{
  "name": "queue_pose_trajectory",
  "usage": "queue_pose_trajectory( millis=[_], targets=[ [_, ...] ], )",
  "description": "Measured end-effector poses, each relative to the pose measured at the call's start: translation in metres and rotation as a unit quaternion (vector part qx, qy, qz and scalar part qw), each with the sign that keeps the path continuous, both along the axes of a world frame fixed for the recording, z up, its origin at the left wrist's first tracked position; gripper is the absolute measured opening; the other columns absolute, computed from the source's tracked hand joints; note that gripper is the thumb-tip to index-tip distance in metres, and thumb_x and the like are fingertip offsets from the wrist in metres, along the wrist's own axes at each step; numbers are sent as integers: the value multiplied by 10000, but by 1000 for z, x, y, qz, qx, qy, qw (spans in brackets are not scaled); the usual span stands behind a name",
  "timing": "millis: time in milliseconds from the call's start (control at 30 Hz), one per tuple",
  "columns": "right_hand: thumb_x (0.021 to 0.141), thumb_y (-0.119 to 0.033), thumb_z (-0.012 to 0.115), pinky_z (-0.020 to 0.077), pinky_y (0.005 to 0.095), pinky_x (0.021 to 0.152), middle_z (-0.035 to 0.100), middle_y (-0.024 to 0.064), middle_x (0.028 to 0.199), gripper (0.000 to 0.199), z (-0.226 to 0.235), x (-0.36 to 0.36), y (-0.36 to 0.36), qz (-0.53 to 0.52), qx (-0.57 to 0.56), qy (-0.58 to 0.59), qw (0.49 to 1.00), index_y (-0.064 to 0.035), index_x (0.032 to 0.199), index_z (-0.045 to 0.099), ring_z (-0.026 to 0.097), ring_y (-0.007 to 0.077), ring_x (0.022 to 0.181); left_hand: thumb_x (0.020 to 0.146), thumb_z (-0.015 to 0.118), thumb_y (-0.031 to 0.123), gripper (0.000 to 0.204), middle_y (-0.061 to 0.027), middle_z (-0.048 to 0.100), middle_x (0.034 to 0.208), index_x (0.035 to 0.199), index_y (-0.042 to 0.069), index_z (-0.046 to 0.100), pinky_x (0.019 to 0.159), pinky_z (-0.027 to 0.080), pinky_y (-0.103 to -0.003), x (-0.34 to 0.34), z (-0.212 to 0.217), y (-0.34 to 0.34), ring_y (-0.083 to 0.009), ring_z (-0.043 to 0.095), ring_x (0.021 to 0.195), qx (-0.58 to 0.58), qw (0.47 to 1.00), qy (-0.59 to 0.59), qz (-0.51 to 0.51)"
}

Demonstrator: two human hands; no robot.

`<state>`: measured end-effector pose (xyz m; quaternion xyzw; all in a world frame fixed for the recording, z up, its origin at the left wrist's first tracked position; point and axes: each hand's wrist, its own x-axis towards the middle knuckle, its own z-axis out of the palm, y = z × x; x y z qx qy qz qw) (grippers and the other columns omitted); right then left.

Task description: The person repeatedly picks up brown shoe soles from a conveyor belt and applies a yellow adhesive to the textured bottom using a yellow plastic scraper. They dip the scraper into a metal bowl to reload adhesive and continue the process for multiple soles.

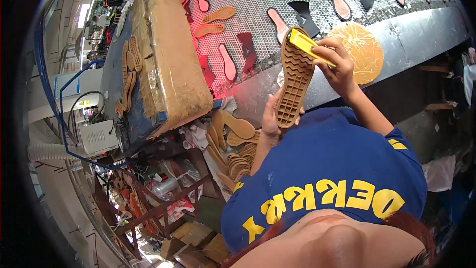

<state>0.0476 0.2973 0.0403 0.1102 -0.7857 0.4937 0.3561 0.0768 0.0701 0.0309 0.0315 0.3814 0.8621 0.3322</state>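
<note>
Head view | mid-frame: left hand (270, 119) grips tan sole (295, 83), right hand (337, 67) pinches yellow tool (306, 44) | step: working toe edge, seemingly | next: steady sole.

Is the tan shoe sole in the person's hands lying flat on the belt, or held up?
Held up: the tan shoe sole stands on end, tread showing, left hand below, right hand pressing a yellow tool at its top.
</note>
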Motion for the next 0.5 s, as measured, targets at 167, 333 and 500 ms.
queue_pose_trajectory(
  millis=[167,333,500],
  targets=[
    [826,-157,721,531,343,778,604,125,1049,265,3,2,0,56,19,1,998,-24,1045,652,625,266,935,975,228,612,788,-210,590,1139,1463,-6,266,515,545,-303,1,1,-5,-245,639,783,-6,1000,-4,9],
    [829,-160,715,529,358,828,606,124,1095,271,6,8,1,135,35,-21,990,-32,1053,635,622,288,998,968,232,625,796,-213,592,1131,1459,0,277,495,544,-313,1,4,-8,-256,643,775,2,1000,-21,19],
    [815,-148,722,523,371,853,601,122,1112,306,9,16,0,189,41,-31,981,-33,1075,611,612,304,1031,967,237,623,778,-220,590,1125,1449,15,299,483,541,-323,1,3,-11,-287,640,768,36,998,-45,28]
  ],
)
